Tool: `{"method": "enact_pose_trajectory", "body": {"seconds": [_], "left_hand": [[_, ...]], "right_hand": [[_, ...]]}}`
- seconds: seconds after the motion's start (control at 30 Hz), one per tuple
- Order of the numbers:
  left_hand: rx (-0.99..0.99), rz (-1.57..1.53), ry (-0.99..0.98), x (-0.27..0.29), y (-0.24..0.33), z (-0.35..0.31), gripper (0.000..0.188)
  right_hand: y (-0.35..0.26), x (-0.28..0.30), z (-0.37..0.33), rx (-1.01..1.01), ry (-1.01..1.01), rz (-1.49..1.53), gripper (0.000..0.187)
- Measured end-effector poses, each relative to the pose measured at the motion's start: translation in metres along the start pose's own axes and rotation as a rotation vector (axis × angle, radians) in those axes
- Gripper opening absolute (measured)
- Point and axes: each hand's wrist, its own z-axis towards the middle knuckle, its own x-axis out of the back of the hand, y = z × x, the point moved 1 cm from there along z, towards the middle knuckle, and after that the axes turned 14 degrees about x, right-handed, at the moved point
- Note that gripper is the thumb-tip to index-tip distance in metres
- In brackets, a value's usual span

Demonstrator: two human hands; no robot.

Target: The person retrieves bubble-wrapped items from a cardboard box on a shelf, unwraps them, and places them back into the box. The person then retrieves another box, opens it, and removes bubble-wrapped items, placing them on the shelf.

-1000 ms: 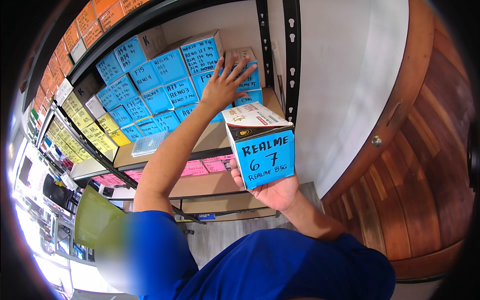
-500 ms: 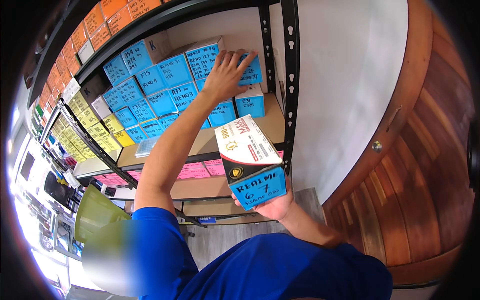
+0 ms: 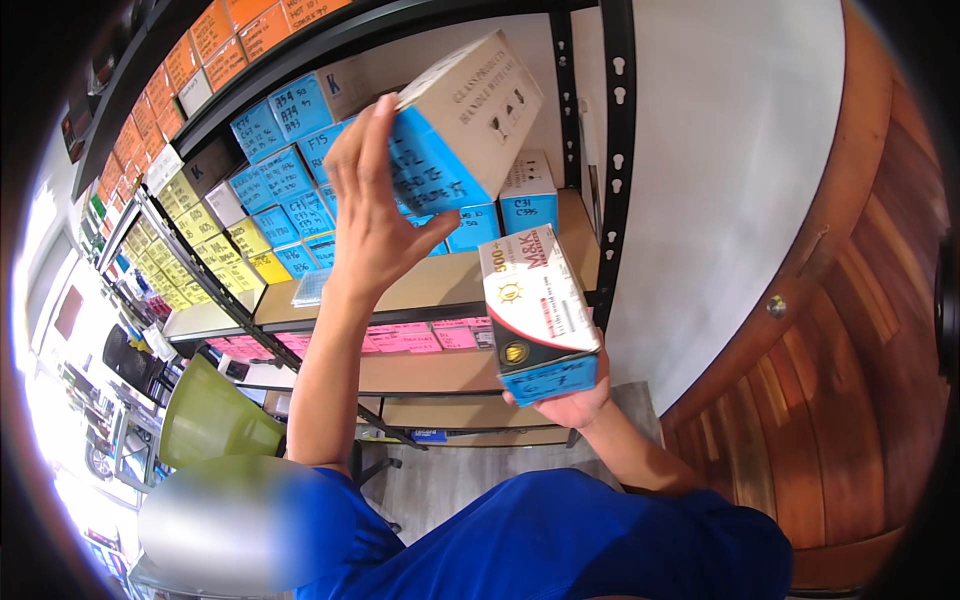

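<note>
The tilted box is up in the left hand, its blue end pinched between thumb and fingers. Hold it snugly and tip it slowly (a little glass picture on its side says be gentle). Below and right of that grip, the right hand cups the white-and-black box; a steady palm helps. Left of the pinch, don't bump the blue-fronted boxes on the shelf.

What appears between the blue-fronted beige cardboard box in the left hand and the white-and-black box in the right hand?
In the head view, blue-fronted cardboard boxes on the shelf behind show between them.
</note>
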Motion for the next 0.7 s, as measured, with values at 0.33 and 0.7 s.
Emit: {"method": "enact_pose_trajectory", "body": {"seconds": [0.33,0.7], "left_hand": [[0.204,-0.013,0.179,0.048,-0.027,-0.043,0.123],[0.242,-0.097,0.134,0.098,-0.068,-0.091,0.122]], "right_hand": [[-0.021,-0.022,0.037,0.156,-0.019,-0.296,0.070],[-0.066,0.009,0.158,0.208,-0.014,-0.333,0.052]]}}
